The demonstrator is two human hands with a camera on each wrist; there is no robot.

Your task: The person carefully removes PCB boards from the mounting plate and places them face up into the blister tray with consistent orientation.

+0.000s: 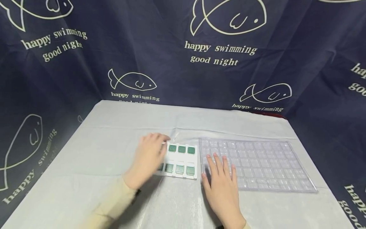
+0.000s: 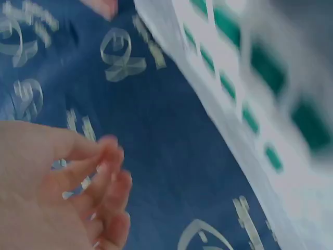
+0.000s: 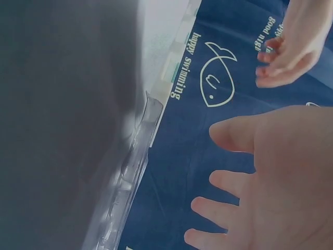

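Note:
A white tray (image 1: 183, 157) holds green square chips in two rows, the far row's right end showing three of them (image 1: 181, 149). My left hand (image 1: 147, 157), blurred, hovers over the tray's left part and hides it. In the left wrist view its fingers (image 2: 120, 185) bend loosely, thumb near the index finger, with nothing visible between them. To the right lies a clear plastic tray (image 1: 268, 163) divided into many small compartments. Over its near left corner my right hand (image 1: 224, 190) spreads its straight fingers (image 3: 218, 211), palm down in the head view, holding nothing.
Both trays lie side by side, a narrow gap between them, on a creased white cloth (image 1: 137, 117) covering the table. Behind and at the sides hangs a dark blue curtain (image 1: 171, 47) printed with fish outlines and words.

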